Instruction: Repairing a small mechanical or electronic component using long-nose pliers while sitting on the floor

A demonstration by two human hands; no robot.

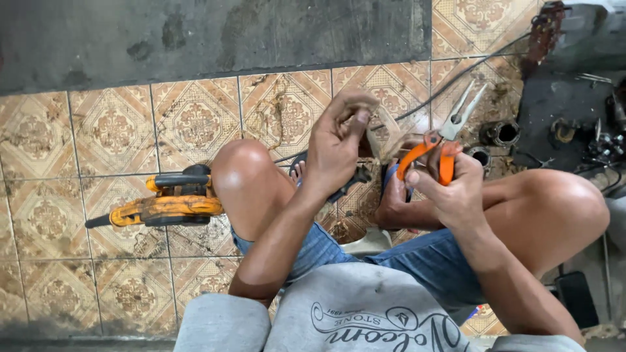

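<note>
Over the tiled floor: a seated person works with both hands raised between bare knees, seen from above.

Left hand: the left hand [339, 140] is closed narrow, thumb and fingertips pinched on a small pale piece [373, 145] held upright; what the piece is cannot be told.

Right hand: the right hand [450, 186] is wrapped around the orange handles of the needle-nose pliers [450, 133], holding them firmly.

Pliers position: the pliers sit just right of the pinched piece, nose pointing up and away from the body, jaws spread apart and gripping nothing.

Pliers handling: judged stiff, steel, moderately light; the sleeved handles offer the secure hold, low on both grips. The bare nose is likely slick and is best left free.

Small piece handling: judged light and easy to drop; a fingertip pinch near its lower end suits it.

Cable: a thin dark cable [456, 78] runs across the tiles from behind the hands toward the upper right.

Power tool: an orange and black power tool [166, 202] lies on the tiled floor [98, 130], beside the left knee, well apart from both hands.

Metal parts: short metal cylinders [501, 133] stand on the floor near the pliers' nose, with dark oily clutter further right.

Foot: a foot in a dark sandal [349, 182] rests below the hands.
</note>
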